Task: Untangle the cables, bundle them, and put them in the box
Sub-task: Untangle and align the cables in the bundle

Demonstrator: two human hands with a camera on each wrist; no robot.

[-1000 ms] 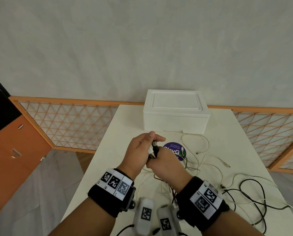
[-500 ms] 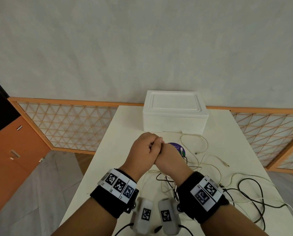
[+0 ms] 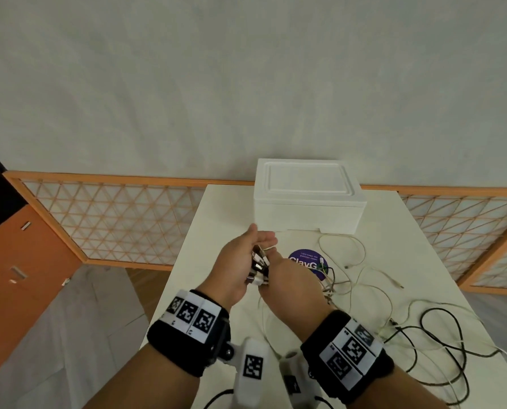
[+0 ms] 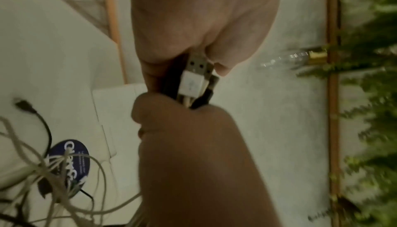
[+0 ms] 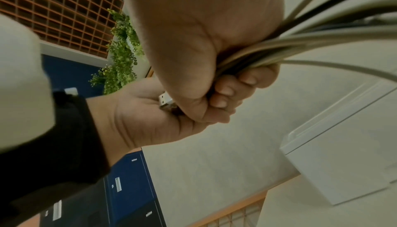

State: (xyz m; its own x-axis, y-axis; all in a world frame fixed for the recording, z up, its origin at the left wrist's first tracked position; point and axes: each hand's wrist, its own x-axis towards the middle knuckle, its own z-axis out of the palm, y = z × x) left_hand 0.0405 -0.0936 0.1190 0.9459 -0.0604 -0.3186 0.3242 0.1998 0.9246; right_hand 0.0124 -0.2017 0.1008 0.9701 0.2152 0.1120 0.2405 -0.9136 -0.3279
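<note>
My right hand (image 3: pixel 287 278) grips a bundle of black and white cables just below their USB plugs (image 3: pixel 258 267). My left hand (image 3: pixel 261 237) is open, fingers straight, its palm laid against the plug ends. In the left wrist view a white USB plug (image 4: pixel 191 81) stands out of the right fist (image 4: pixel 193 145) and touches the left palm (image 4: pixel 204 18). The right wrist view has the cable strands (image 5: pixel 300 44) running out of the fist (image 5: pixel 204 44). The rest of the cables (image 3: pixel 441 329) trail loose over the table to the right. A white foam box (image 3: pixel 305 208) stands lidded at the back.
The white table (image 3: pixel 217 219) has a round purple sticker (image 3: pixel 305 261) under the cables. Its left edge drops to the floor. Behind stands an orange lattice screen (image 3: pixel 113 222), and an orange cabinet (image 3: pixel 19 261) is at the far left.
My left hand has opened from a curl over the right fist to straight fingers, and the plug ends now show. The right hand keeps its grip on the bundle.
</note>
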